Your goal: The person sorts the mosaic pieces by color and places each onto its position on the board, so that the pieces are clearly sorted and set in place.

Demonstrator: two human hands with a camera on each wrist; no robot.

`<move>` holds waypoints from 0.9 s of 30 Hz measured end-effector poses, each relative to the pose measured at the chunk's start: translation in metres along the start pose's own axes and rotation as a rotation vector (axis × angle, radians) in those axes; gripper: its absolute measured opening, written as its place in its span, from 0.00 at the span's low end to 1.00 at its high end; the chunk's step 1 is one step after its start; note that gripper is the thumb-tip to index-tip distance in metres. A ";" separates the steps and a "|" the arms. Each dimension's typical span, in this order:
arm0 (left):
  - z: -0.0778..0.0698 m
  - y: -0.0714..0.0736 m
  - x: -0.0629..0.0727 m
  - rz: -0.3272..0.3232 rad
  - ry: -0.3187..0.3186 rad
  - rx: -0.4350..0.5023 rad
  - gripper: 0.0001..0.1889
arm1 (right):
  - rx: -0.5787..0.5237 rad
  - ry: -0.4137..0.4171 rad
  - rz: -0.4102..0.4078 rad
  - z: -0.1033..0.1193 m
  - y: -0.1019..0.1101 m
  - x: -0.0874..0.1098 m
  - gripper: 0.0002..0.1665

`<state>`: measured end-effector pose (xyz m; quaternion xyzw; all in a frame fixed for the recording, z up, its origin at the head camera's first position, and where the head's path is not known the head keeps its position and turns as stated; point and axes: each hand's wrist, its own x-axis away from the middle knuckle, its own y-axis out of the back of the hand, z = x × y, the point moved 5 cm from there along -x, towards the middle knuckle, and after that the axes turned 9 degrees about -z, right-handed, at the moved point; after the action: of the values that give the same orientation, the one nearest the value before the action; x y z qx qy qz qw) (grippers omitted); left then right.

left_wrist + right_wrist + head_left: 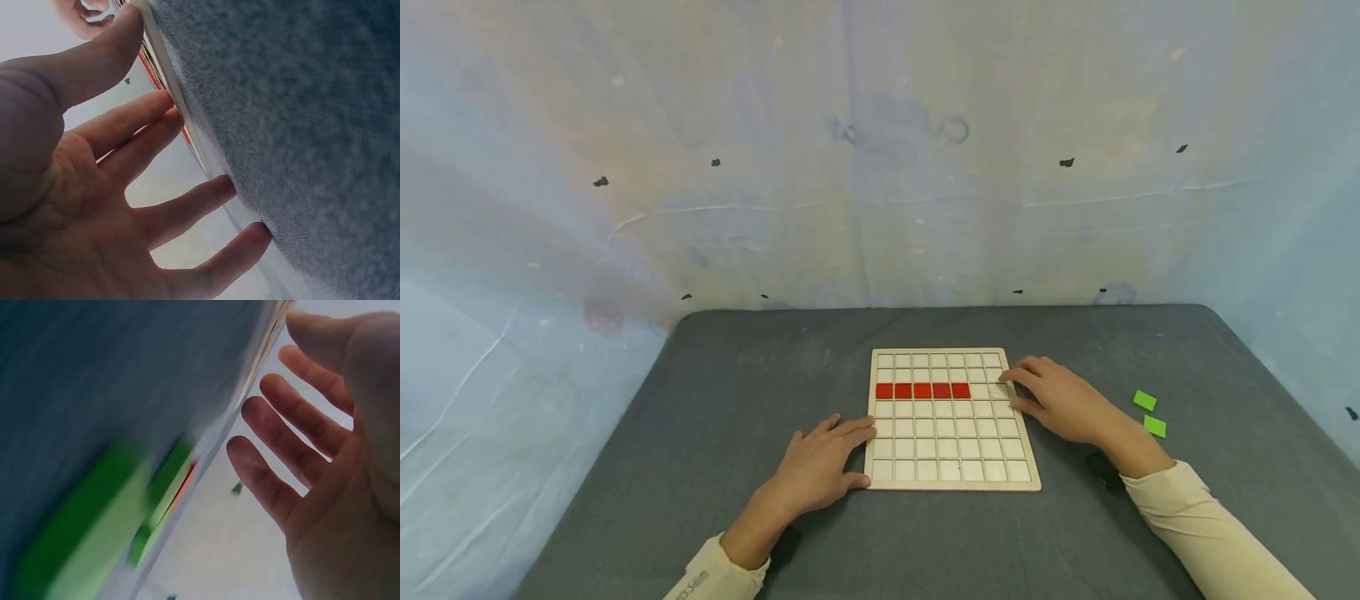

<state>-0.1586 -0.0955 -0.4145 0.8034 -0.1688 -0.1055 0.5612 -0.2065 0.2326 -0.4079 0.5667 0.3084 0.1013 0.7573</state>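
Hands (823, 462) (1063, 402) loosely spread, gridded board (947, 428) between them, left touching its edge

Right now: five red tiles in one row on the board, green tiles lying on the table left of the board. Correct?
Not quite: the green tiles lie right of the board, as the head view shows. The five red tiles do sit in one row.
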 end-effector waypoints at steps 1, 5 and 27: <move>0.000 0.000 0.000 0.000 0.001 -0.002 0.35 | 0.014 -0.004 -0.004 -0.005 0.001 0.003 0.22; 0.000 -0.001 0.000 -0.002 0.003 -0.005 0.35 | 0.060 -0.026 -0.004 -0.023 0.007 0.016 0.22; 0.001 0.000 -0.001 -0.009 -0.013 0.018 0.35 | 0.081 -0.173 0.064 -0.066 0.014 0.027 0.19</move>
<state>-0.1598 -0.0961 -0.4146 0.8084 -0.1696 -0.1118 0.5525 -0.2209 0.3030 -0.4157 0.6133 0.2273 0.0636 0.7538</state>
